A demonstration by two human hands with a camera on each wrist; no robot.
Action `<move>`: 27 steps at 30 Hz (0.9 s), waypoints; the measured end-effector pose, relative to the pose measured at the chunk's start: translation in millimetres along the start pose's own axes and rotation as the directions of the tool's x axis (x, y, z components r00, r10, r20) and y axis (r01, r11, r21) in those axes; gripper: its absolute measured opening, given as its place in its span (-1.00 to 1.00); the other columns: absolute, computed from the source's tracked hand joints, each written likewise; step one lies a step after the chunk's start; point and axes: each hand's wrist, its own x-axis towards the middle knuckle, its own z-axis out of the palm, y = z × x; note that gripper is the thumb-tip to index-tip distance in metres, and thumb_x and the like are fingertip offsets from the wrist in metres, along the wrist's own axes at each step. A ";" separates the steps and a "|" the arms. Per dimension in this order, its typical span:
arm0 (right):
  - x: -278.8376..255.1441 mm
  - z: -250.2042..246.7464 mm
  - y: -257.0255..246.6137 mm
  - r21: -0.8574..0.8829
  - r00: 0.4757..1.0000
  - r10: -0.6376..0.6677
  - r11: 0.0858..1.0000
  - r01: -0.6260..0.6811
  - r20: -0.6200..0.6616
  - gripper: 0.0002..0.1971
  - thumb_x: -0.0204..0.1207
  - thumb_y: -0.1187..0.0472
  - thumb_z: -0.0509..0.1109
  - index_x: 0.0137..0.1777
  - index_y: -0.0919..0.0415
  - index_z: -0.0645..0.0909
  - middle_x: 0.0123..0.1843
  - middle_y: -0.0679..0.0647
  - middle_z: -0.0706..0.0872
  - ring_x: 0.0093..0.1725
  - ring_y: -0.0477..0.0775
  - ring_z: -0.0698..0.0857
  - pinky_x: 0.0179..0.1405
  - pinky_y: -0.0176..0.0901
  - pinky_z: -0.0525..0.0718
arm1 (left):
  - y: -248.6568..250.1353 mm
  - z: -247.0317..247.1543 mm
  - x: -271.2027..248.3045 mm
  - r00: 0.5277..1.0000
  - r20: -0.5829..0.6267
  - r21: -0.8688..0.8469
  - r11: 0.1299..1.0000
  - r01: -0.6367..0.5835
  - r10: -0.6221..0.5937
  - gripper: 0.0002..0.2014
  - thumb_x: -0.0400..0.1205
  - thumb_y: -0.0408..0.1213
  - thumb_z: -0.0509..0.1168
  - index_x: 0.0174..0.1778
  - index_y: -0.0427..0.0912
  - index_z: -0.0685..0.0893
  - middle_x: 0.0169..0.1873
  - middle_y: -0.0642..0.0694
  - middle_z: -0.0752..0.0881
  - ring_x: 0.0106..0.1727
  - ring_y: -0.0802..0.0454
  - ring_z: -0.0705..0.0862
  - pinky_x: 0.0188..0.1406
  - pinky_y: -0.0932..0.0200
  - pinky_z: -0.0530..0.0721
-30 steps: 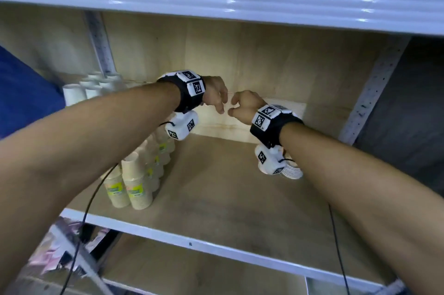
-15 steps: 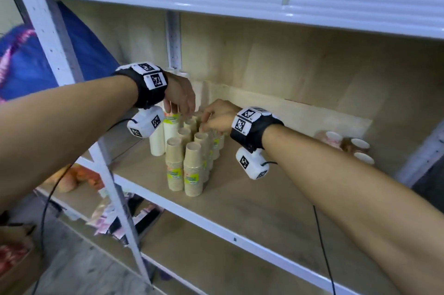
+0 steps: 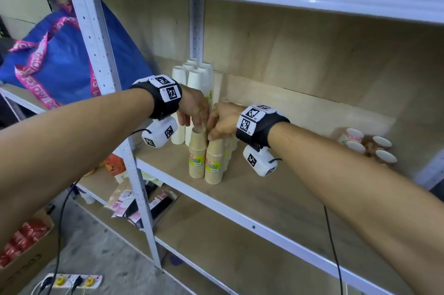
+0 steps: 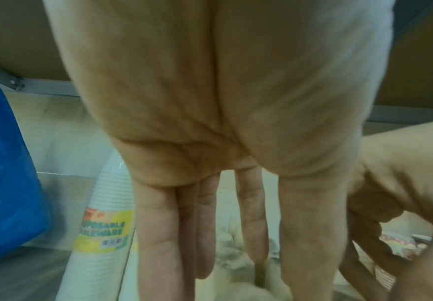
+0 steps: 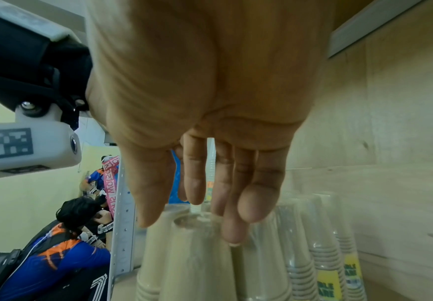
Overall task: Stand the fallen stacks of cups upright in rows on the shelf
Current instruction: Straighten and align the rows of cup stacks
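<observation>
- Under our left hand (image 3: pixel 193 108) and right hand (image 3: pixel 222 121), which nearly meet, two cup stacks (image 3: pixel 205 156) stand side by side on the shelf (image 3: pixel 264 198), near its front edge.
- Behind our hands more stacks (image 3: pixel 192 78) stand in rows toward the back wall.
- Well to the right of our right hand, a few cups (image 3: pixel 370 146) lie on their sides.
- A bag (image 3: pixel 55 59) sits left of our left hand, past the upright post (image 3: pixel 105 73).
</observation>
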 end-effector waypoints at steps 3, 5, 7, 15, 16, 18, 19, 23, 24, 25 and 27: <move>-2.4 5.0 -0.8 -0.016 1.000 0.003 1.000 -0.003 -0.004 -0.65 0.33 0.14 0.64 0.08 0.25 0.74 0.06 0.00 0.71 -0.42 -0.12 0.63 -0.34 -0.23 0.64 | -0.9 9.7 -0.4 1.000 0.018 -0.030 0.999 -0.013 0.014 -0.63 0.40 -0.24 0.61 0.11 -0.06 0.73 -0.07 -0.27 0.81 -0.03 -0.18 0.82 -0.03 -0.04 0.82; -4.0 6.5 -1.5 -0.019 1.000 0.028 0.999 -0.028 0.004 -0.63 0.34 0.15 0.63 0.12 0.25 0.73 -0.14 0.00 0.73 -0.36 -0.08 0.66 -0.27 -0.21 0.67 | -0.7 15.2 -0.5 0.999 0.034 -0.039 0.999 -0.024 0.026 -0.65 0.43 -0.30 0.58 0.11 -0.08 0.70 -0.08 -0.26 0.80 -0.01 -0.22 0.82 0.00 -0.11 0.81; -5.6 6.8 -2.6 -0.027 0.999 0.038 0.999 -0.037 0.019 -0.65 0.36 0.18 0.62 0.12 0.26 0.72 -0.21 0.03 0.72 -0.31 -0.02 0.67 -0.24 -0.18 0.68 | -0.4 19.4 -0.8 0.999 0.039 -0.041 0.999 -0.034 0.035 -0.69 0.44 -0.32 0.57 0.02 -0.01 0.68 -0.06 -0.29 0.79 -0.02 -0.24 0.82 0.01 -0.13 0.81; -10.0 14.3 -4.3 -0.063 0.996 0.058 0.997 -0.053 0.071 -0.65 0.41 0.24 0.56 0.17 0.36 0.67 -0.39 0.03 0.60 -0.44 -0.02 0.58 -0.42 -0.23 0.55 | 0.7 27.6 1.4 0.996 0.034 -0.033 0.996 -0.081 0.082 -0.76 0.45 -0.33 0.56 -0.12 0.04 0.67 -0.15 -0.19 0.81 -0.12 -0.21 0.85 -0.04 -0.10 0.82; -11.0 14.0 -4.3 -0.070 0.996 0.057 0.996 -0.052 0.069 -0.65 0.41 0.24 0.56 0.16 0.37 0.67 -0.40 0.03 0.60 -0.45 -0.02 0.58 -0.42 -0.23 0.56 | 0.9 28.4 2.1 0.996 0.035 -0.030 0.996 -0.087 0.088 -0.76 0.45 -0.34 0.56 -0.10 0.04 0.68 -0.13 -0.18 0.81 -0.13 -0.20 0.85 -0.05 -0.10 0.82; -12.1 12.5 -3.0 -0.080 0.996 0.065 0.995 -0.059 0.066 -0.66 0.41 0.24 0.56 0.15 0.36 0.67 -0.40 0.03 0.61 -0.44 -0.02 0.59 -0.39 -0.21 0.59 | 1.6 29.8 3.5 0.995 0.039 -0.026 0.995 -0.096 0.097 -0.72 0.46 -0.34 0.55 0.00 0.03 0.70 -0.07 -0.19 0.80 -0.15 -0.19 0.85 -0.05 -0.09 0.82; -12.5 11.8 -1.8 -0.077 0.995 0.073 0.995 -0.067 0.066 -0.66 0.41 0.25 0.56 0.15 0.35 0.67 -0.35 0.04 0.63 -0.41 -0.02 0.61 -0.35 -0.17 0.63 | 2.3 30.2 4.0 0.994 0.036 -0.019 0.995 -0.099 0.099 -0.70 0.47 -0.34 0.54 0.06 0.02 0.70 -0.06 -0.18 0.79 -0.15 -0.18 0.85 -0.06 -0.06 0.82; -14.1 6.8 5.4 -0.081 0.992 0.107 0.992 -0.101 0.070 -0.64 0.41 0.27 0.56 0.20 0.30 0.68 -0.31 0.02 0.66 -0.42 -0.07 0.62 -0.32 -0.15 0.67 | 6.6 27.3 6.3 0.993 0.030 0.010 0.994 -0.111 0.110 -0.65 0.51 -0.37 0.49 0.22 -0.09 0.72 0.00 -0.22 0.80 -0.15 -0.17 0.85 -0.15 0.08 0.83; -15.2 5.5 7.5 -0.091 0.991 0.118 0.990 -0.112 0.067 -0.64 0.41 0.26 0.56 0.21 0.29 0.67 -0.36 -0.02 0.64 -0.44 -0.10 0.60 -0.38 -0.21 0.62 | 7.8 26.3 6.9 0.993 0.035 0.007 0.994 -0.111 0.111 -0.65 0.51 -0.38 0.48 0.22 -0.10 0.72 -0.01 -0.23 0.81 -0.15 -0.17 0.85 -0.15 0.08 0.82; -16.7 3.0 10.6 -0.096 0.990 0.131 0.988 -0.125 0.060 -0.64 0.42 0.26 0.56 0.22 0.27 0.67 -0.38 -0.04 0.61 -0.44 -0.12 0.58 -0.40 -0.25 0.59 | 10.4 24.6 7.3 0.993 0.042 0.006 0.994 -0.113 0.113 -0.65 0.51 -0.39 0.47 0.22 -0.11 0.72 -0.02 -0.24 0.81 -0.15 -0.17 0.85 -0.14 0.07 0.82; -21.8 -2.5 17.7 -0.095 0.987 0.152 0.985 -0.147 0.046 -0.62 0.41 0.24 0.57 0.23 0.22 0.66 -0.39 -0.08 0.59 -0.43 -0.14 0.57 -0.39 -0.30 0.57 | 16.9 20.5 8.5 0.991 0.052 0.009 0.992 -0.124 0.124 -0.66 0.51 -0.39 0.47 0.22 -0.11 0.72 -0.04 -0.26 0.81 -0.16 -0.17 0.85 -0.11 0.06 0.82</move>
